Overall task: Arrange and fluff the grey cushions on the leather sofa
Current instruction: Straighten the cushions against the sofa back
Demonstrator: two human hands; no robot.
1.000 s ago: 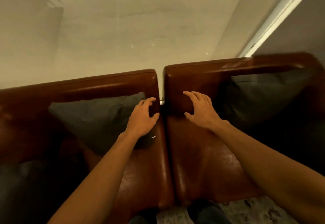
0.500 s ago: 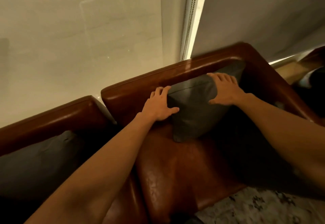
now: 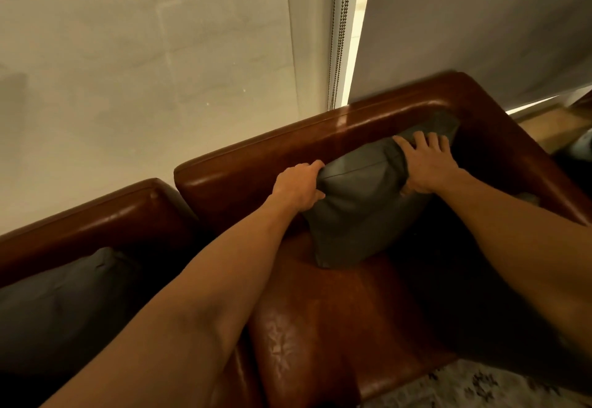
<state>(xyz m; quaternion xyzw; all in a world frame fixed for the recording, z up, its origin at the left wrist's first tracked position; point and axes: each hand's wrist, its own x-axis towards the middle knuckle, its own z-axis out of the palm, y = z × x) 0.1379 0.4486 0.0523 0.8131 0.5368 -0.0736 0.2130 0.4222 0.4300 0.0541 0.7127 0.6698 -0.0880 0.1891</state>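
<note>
Left hand [image 3: 299, 188]: my fingers are curled shut on the cushion's [image 3: 358, 206] upper left corner, thumb on its front face, the rest wrapped behind it.
Right hand [image 3: 427, 166]: spread over the cushion's top edge towards its right end; fingers pressed down into the fabric and gripping it, thumb below on the front (the cloth bunches under my palm).
Cushion: grey, standing tilted at the back of the sofa's [image 3: 320, 321] right seat, leaning on the backrest [image 3: 288, 151] near the right back corner; its lower corner touches the seat leather.
Second cushion [image 3: 64, 305]: grey too, lying in the left seat against its backrest, well apart from both my hands.
Sofa: glossy brown leather, two sections side by side with a seam between; the right seat's front is bare and creased.
Wall [image 3: 144, 71]: pale, right behind the backrest.
Blind [image 3: 480, 23]: grey, hanging behind the right back corner, a bead chain [image 3: 340, 33] beside its left edge.
Floor [image 3: 480, 388]: a pale mottled patch shows at the sofa's front edge (rug or tile, I cannot tell).
</note>
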